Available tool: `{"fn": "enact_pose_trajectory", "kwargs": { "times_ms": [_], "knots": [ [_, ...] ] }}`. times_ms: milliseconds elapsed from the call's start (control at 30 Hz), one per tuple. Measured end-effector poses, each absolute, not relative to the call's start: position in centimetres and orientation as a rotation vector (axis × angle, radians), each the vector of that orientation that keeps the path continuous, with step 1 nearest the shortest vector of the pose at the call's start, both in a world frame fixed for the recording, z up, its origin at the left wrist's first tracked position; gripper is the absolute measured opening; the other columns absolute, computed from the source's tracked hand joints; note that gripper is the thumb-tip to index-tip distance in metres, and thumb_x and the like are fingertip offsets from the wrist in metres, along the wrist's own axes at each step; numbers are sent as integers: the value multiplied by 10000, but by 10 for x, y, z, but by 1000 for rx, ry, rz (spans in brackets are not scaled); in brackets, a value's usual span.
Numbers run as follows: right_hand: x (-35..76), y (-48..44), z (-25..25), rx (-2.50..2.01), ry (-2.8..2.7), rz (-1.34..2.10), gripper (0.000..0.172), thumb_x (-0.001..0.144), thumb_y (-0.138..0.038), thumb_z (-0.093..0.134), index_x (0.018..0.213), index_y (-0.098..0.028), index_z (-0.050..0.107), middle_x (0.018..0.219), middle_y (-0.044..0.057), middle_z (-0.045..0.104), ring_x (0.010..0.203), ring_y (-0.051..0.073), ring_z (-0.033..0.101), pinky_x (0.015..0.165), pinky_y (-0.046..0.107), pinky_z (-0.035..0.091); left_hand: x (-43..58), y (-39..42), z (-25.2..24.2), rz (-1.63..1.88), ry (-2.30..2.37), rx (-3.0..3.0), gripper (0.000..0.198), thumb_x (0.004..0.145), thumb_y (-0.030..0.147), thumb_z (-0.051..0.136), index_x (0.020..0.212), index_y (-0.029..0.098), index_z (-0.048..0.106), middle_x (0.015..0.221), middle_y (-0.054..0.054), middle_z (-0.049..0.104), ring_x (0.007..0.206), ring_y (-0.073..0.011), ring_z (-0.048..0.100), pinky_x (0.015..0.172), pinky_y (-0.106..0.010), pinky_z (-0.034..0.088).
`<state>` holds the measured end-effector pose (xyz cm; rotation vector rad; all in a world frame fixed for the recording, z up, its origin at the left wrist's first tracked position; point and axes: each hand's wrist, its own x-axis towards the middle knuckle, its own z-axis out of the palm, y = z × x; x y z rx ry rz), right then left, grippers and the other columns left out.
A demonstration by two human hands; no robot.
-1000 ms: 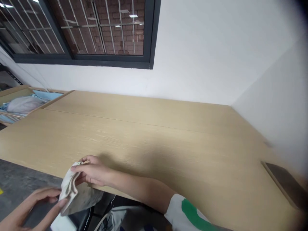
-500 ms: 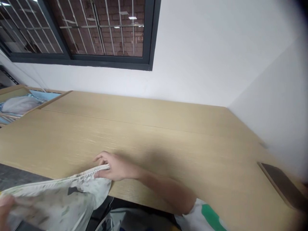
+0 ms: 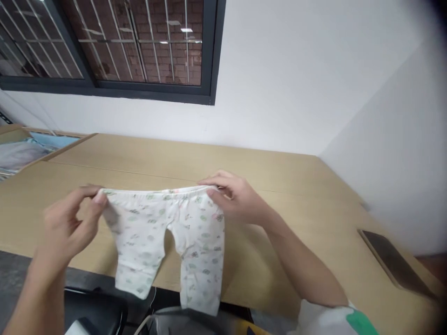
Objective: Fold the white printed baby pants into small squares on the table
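Note:
A small pair of white baby pants with a green and pinkish print hangs spread between my hands, legs down, over the front edge of the wooden table. My left hand pinches the left end of the waistband between thumb and finger. At the other end, my right hand grips the waistband, thumb in front and fingers behind. The waistband is stretched almost level.
On the table's right lies a dark phone-like slab. A wooden box with light blue and whitish cloth stands at the back left. A black chair is below the front edge. Behind the table is a white wall with a barred window.
Both hands have risen and moved right, bringing the pants from the lower left to the middle. The pants now hang open with both legs showing.

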<state>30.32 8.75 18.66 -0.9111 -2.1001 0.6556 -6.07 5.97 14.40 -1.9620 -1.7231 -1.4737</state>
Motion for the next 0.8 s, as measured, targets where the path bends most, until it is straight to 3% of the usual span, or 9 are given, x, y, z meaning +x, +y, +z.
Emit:
{"fn": "enact_pose_trajectory", "kwargs": {
  "times_ms": [167, 333, 467, 533, 667, 800],
  "knots": [
    [343, 110, 200, -1196, -2041, 658, 297, 890, -390, 669, 1057, -166, 769, 950, 77, 707, 773, 170, 609, 681, 297, 484, -20, 111, 141, -1368, -1794, -2282, 312, 926, 505, 528, 926, 247, 704, 885, 9, 721, 718, -86, 583, 477, -126, 368],
    [376, 160, 173, -1359, -2039, 771, 366, 816, -438, 733, 1014, -133, 772, 817, 46, 675, 719, 157, 577, 661, 281, 451, 7, 165, 110, -1204, -1894, -2504, 338, 956, 478, 470, 894, 230, 691, 914, 2, 727, 754, -110, 601, 599, -170, 444],
    [391, 213, 120, -1473, -1964, 966, 291, 800, -349, 739, 958, -105, 747, 758, 31, 654, 700, 155, 589, 642, 260, 468, 27, 209, 72, -987, -1893, -2632, 382, 983, 438, 380, 850, 217, 661, 802, -1, 687, 730, -130, 592, 712, -227, 451],
    [392, 237, 94, -1548, -1925, 1019, 194, 837, -250, 692, 950, -99, 739, 768, 38, 678, 714, 150, 614, 667, 243, 483, 37, 232, 52, -950, -1904, -2645, 384, 989, 405, 357, 866, 211, 664, 840, -21, 695, 781, -150, 609, 760, -244, 466],
    [389, 271, 57, -1695, -1892, 941, 118, 867, -139, 659, 936, -103, 748, 849, 64, 736, 757, 140, 651, 727, 211, 487, 55, 274, 13, -917, -1966, -2625, 380, 994, 335, 352, 908, 182, 688, 956, -85, 715, 949, -191, 637, 903, -290, 501],
    [386, 290, 34, -1788, -1879, 881, 90, 882, -145, 675, 918, -95, 741, 790, 69, 726, 687, 138, 641, 697, 219, 480, 66, 306, -15, -849, -2061, -2617, 363, 1009, 356, 399, 968, 146, 692, 943, -91, 712, 939, -171, 651, 956, -324, 527]
  ]
}}
